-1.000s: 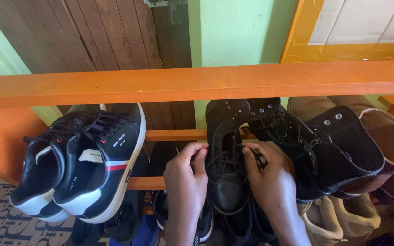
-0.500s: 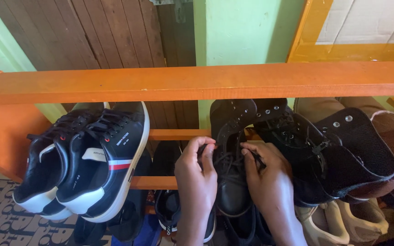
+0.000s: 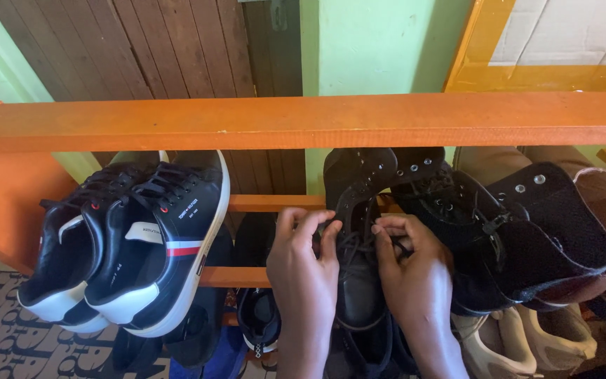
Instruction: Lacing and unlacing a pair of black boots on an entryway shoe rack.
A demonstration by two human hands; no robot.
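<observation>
Hands, left [image 3: 304, 263] and right [image 3: 415, 270], flank black boot [image 3: 356, 281], each pinching its laces [image 3: 355, 242].

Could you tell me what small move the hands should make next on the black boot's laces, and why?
Probably draw the laces snug outward. Both the left hand and right hand pinch lace ends over the tongue of the black boot, which rests on the orange rack, and its upper eyelets look unlaced and splayed open.
</observation>
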